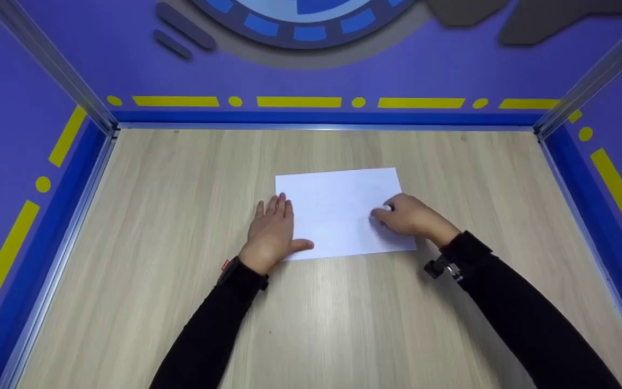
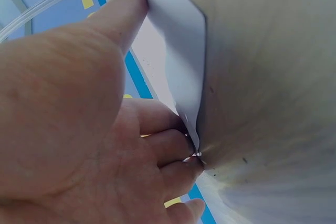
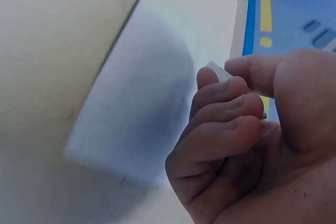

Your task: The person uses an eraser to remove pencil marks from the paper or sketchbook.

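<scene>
Sheet: a white sheet of paper [image 1: 343,210] lies flat on the wooden worktop [image 1: 181,313], near its middle, long edges running left to right.
Left hand: the left hand [image 1: 272,235] rests palm down on the sheet's left edge, fingers straight and together, thumb stretched along the near edge; the left wrist view shows the fingertips [image 2: 173,145] at the paper's edge [image 2: 184,51], which lifts slightly off the wood there.
Right hand: the right hand [image 1: 405,215] sits over the right part of the sheet, fingers curled, pinching a small white block [image 3: 218,72], probably an eraser, between thumb and fingertips; its tip meets or nearly meets the paper, which of the two cannot be told.
Marks: faint grey traces [image 1: 338,202] show on the sheet; what they are is too pale to read.
Surround: purple walls with yellow dashes [image 1: 298,101] enclose the worktop on three sides.
Step in hand, as judged: rubbing at the sheet while it is held down.
Doing it well: the flat hand should press firmly enough that the sheet cannot slide or buckle; strokes are best kept short and directed away from the anchoring hand, so that the paper is pulled taut and not crumpled.
Risk: the raised left edge suggests the sheet could crease if pushed toward that hand.
</scene>
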The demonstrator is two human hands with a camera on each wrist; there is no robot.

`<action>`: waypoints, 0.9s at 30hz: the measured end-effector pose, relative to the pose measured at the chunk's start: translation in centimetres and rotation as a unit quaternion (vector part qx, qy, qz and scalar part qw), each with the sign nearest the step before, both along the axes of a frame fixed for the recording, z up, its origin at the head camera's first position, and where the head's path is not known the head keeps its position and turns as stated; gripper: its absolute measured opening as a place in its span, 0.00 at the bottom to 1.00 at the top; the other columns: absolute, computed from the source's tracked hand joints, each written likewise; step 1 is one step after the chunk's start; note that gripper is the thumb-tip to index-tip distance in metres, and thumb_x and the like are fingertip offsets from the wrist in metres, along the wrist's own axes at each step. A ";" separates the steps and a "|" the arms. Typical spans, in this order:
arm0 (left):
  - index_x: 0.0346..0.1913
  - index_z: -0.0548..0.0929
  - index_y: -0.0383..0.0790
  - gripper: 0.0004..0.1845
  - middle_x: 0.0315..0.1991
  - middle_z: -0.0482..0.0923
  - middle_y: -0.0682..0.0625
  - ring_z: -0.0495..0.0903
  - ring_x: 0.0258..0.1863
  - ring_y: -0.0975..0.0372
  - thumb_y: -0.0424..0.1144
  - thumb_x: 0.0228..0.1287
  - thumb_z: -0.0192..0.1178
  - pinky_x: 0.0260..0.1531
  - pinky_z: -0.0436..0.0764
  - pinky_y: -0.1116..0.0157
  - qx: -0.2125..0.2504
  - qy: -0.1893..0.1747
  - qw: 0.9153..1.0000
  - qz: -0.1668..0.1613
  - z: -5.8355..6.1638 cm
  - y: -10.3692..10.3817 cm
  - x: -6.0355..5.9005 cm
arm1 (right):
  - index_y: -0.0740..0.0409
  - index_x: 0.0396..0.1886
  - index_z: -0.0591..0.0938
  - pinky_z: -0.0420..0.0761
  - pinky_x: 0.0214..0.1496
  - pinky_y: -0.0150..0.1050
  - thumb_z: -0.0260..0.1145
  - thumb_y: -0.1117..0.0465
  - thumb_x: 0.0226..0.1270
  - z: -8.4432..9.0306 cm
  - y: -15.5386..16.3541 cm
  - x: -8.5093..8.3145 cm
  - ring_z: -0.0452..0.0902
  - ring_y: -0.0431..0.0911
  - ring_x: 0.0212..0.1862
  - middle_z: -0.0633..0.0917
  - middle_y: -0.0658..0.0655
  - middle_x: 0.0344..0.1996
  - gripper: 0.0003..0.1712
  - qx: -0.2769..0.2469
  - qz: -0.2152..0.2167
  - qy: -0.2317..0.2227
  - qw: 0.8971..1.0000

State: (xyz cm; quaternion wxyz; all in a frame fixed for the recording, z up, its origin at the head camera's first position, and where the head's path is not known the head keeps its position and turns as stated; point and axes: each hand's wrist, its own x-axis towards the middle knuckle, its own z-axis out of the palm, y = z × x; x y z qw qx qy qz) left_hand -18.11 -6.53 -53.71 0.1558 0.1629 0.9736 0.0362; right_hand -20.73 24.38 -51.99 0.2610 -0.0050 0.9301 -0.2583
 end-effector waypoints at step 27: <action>0.77 0.54 0.29 0.63 0.79 0.48 0.35 0.48 0.80 0.46 0.75 0.53 0.59 0.78 0.47 0.44 0.001 0.016 1.000 -0.002 0.2 -0.2 0.2 | 0.55 0.22 0.84 0.76 0.35 0.42 0.62 0.45 0.61 -1.4 -15.7 -1.5 0.76 0.49 0.31 0.84 0.52 0.24 0.19 0.045 0.117 0.085 0.989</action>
